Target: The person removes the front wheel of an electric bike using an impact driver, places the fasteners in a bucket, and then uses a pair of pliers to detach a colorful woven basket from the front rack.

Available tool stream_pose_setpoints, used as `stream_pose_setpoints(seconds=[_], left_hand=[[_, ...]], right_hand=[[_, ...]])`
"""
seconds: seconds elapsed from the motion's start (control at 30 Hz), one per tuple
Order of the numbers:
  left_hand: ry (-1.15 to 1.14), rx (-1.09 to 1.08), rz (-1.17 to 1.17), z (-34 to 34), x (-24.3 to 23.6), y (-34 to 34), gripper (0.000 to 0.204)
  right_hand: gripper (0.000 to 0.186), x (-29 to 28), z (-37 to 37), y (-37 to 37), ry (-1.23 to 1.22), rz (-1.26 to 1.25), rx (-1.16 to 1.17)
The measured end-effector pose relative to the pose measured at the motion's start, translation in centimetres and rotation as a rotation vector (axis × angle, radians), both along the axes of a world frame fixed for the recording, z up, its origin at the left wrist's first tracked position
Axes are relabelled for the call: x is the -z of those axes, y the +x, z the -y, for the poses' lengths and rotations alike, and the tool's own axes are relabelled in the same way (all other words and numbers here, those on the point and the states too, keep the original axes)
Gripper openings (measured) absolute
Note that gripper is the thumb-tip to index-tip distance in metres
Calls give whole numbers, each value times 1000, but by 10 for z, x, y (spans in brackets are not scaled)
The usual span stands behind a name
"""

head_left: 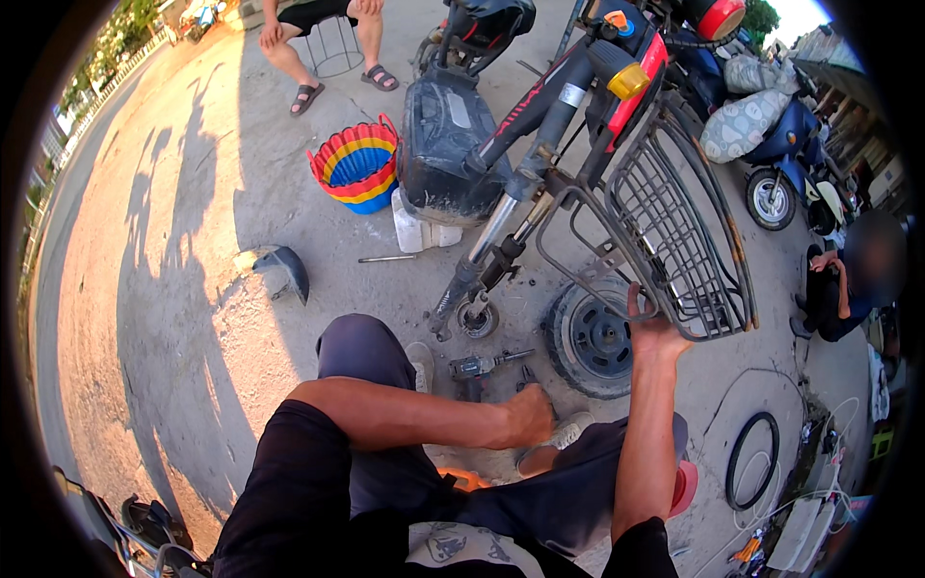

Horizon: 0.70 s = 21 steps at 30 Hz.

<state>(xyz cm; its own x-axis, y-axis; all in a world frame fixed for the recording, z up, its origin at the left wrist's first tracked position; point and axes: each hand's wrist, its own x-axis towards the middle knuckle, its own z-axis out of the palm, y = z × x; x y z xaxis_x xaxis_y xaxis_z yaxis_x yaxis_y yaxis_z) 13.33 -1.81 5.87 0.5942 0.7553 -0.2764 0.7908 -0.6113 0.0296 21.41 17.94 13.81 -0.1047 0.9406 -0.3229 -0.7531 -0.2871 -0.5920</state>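
Note:
My left hand (528, 416) is closed in a fist low between my knees. Dark, pointed jaws that look like pliers (527, 374) stick out just beyond it; the handles are hidden. My right hand (657, 337) is raised, its fingers bent around the lower bar of a black metal basket (665, 217). That basket is fixed to the front of an electric scooter (544, 144), whose fork (482, 252) has no wheel in it. A black-rimmed wheel with a tyre (595, 337) lies on the ground behind my right hand. A power tool (487, 365) lies near my left fist.
Left of the scooter stand a striped tub (358, 166) and a white block (420, 226). A metal rod (387, 258) and a dark curved fender (281, 273) lie nearby. At right are a loose tyre (753, 460), a blue scooter (785, 164) and a seated person (843, 284). Another person's legs (313, 58) show at the top.

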Motion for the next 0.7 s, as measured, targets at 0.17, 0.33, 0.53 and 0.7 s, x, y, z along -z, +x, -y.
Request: stream_pose_setpoints(seconds=[0.17,0.33,0.53,0.7], left_hand=[[-76,-27,17,0,4,-2,23],[49,-30,52,3,12,-4,18],[-10,-46,68,3,19,-5,21],[8,9,43,3,21,-1,20]], right_hand=[[54,-3,5,-1,1,-12,3],[54,-3,15,-3,35,11,37],[58,25,34,8,181,-40,67],[58,16,66,7,275,-32,115]])
